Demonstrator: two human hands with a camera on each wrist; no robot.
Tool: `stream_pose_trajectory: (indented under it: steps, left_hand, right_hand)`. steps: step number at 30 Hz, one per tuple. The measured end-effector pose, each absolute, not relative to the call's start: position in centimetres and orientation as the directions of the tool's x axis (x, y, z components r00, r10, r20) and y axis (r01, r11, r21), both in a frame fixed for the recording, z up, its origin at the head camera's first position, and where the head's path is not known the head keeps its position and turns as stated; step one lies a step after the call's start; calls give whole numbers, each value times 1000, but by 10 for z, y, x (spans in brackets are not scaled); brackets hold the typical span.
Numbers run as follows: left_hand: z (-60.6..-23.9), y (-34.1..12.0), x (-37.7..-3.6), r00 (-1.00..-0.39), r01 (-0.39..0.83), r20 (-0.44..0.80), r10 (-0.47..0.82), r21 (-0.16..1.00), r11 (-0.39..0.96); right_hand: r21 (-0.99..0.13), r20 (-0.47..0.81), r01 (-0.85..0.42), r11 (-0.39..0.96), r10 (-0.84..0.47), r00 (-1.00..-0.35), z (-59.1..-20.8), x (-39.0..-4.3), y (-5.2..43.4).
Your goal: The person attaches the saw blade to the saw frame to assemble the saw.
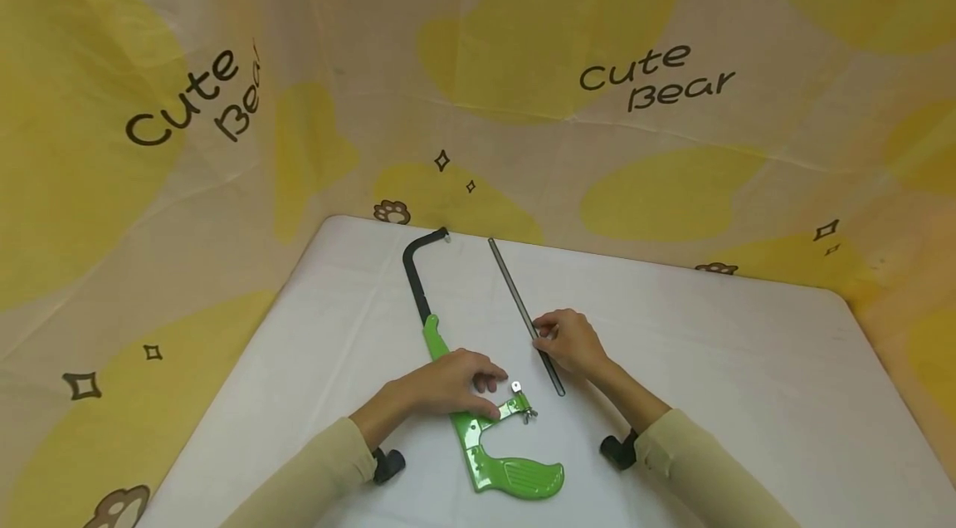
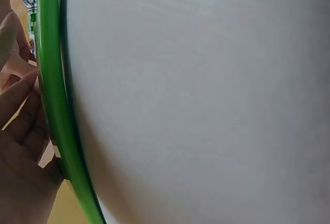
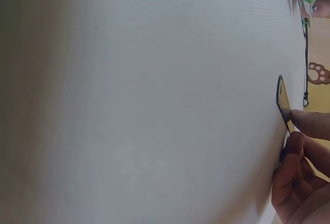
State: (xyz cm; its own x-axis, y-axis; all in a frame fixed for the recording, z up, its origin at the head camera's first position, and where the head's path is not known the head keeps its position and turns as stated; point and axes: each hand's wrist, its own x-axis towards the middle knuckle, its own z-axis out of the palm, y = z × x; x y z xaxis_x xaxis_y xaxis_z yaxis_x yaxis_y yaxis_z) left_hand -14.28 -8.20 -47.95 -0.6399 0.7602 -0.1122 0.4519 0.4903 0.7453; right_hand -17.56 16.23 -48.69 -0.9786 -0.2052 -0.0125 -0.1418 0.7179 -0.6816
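Observation:
A hacksaw frame [image 1: 435, 337] lies on the white table, with a black bent far end, a green near half and a green handle [image 1: 530, 478]. My left hand [image 1: 448, 383] holds its green part from above, thumb by the short arm with the wing nut [image 1: 529, 414]. In the left wrist view the green bar [image 2: 54, 90] runs past my fingers. To the right, a grey hacksaw blade [image 1: 511, 283] slants across the table. My right hand [image 1: 571, 343] pinches it between thumb and fingers near its lower half. The right wrist view shows the blade's holed end [image 3: 282, 100].
The white table [image 1: 747, 395] has rounded far corners. Behind and to the left hangs a cloth [image 1: 538, 163] with yellow patches and printed words. A black wrist device [image 1: 618, 452] sits below each sleeve.

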Motion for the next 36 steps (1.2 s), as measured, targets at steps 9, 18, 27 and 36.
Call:
stream_pose_trajectory:
  steps: [9,18,27,36]
  left_hand:
    - [-478,-79,-140,-610,484,-137,780,715,504]
    - [-476,-77,-140,-569,465,-149,809,753,465]
    - [-474,-76,-144,-532,386,-212,820,801,458]
    - [-473,-73,-147,-509,377,-232,829,805,458]
  right_hand:
    - [-666,-11,-134,734,-188,-982,-485,-177,159]
    - [-673,-16,-117,730,-173,-985,-485,-177,155]
    - [-695,-45,-67,716,-137,-990,-485,-179,152]
    - [-681,-19,-67,729,-110,-994,-485,-178,151]
